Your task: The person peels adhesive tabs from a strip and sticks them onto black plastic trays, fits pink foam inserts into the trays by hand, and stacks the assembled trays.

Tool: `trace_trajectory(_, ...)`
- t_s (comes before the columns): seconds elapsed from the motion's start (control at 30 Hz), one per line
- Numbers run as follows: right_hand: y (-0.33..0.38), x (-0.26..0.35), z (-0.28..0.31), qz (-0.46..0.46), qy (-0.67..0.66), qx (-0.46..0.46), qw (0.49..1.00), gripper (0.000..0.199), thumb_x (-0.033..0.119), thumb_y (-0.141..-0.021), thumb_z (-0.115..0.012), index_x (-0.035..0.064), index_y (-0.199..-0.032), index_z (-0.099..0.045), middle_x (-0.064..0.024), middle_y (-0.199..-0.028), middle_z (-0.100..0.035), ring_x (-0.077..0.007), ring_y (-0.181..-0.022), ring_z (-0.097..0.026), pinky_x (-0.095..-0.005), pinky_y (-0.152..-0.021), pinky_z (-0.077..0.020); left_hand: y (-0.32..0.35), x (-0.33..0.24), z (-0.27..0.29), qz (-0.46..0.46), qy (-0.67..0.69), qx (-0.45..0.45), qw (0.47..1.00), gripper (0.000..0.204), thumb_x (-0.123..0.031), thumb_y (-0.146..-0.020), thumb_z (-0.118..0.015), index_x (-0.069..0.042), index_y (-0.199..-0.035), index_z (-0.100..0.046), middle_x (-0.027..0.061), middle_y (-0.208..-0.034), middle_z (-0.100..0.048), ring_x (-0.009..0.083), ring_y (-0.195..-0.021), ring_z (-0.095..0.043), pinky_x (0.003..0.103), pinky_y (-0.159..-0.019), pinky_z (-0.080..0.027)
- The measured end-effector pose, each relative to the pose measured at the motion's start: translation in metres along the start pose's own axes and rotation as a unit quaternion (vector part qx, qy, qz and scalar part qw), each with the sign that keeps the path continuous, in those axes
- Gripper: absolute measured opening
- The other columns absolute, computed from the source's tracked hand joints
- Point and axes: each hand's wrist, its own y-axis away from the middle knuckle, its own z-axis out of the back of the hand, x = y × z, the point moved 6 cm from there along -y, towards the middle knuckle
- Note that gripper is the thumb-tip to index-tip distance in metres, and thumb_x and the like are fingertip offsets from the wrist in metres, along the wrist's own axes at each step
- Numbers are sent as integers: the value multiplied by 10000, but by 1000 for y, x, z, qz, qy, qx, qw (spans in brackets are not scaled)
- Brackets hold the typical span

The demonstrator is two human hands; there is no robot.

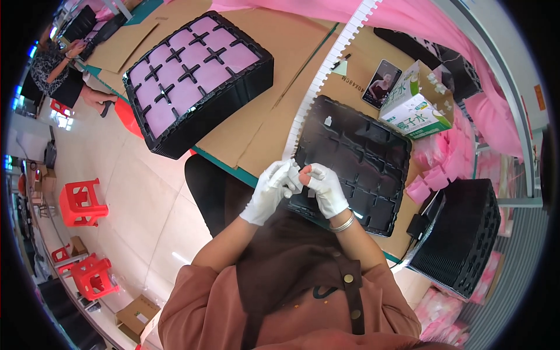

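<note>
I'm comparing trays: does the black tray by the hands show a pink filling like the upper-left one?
No, the nearer tray shows dark compartments, while the upper-left tray shows pink filling.

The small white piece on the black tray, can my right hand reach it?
Probably yes: your right hand is near the black tray, and nothing visible blocks the small white piece.

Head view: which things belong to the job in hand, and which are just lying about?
Likely in use: white toothed strip ending by the left hand; black tray near the right hand; small white piece in that tray.
Likely lying about: phone; red stools.
</note>
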Motion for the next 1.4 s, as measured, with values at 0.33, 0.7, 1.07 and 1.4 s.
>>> trace_trajectory(0.33,36,50,-18,351,330,-132,866,118,3,-692,-711,37,-752,-615,-84,-850,-598,-235,-779,-567,-322,-709,-457,-12,18,-2,38,-25,-22,999,193,-143,-935,-582,-31,-1092,-602,10,-822,-609,62,-602,-528,180,-491,-399)
trace_trajectory(0.7,45,75,99,293,347,-263,851,90,-15,-732,-675,11,-779,-603,-84,-846,-601,-217,-764,-573,-310,-729,-471,-21,12,3,-5,-16,-15,1000,163,-181,-958,-552,-22,-930,-579,0,-634,-494,72,-534,-454,195,-458,-296)
trace_trajectory(1.07,-30,81,299,76,596,-359,715,153,96,-627,-779,52,-710,-658,-133,-843,-635,-306,-807,-621,-401,-754,-500,-14,8,-15,-1,-90,-38,995,175,-196,-948,-564,-24,-956,-594,14,-714,-570,60,-581,-496,178,-463,-327)
trace_trajectory(1.4,-3,95,214,228,508,-383,737,263,57,-688,-737,22,-907,-595,-158,-934,-584,-335,-895,-575,-405,-797,-469,-13,12,-26,-23,-96,-4,995,172,-179,-943,-574,-18,-1000,-598,16,-732,-583,51,-595,-503,170,-476,-349)
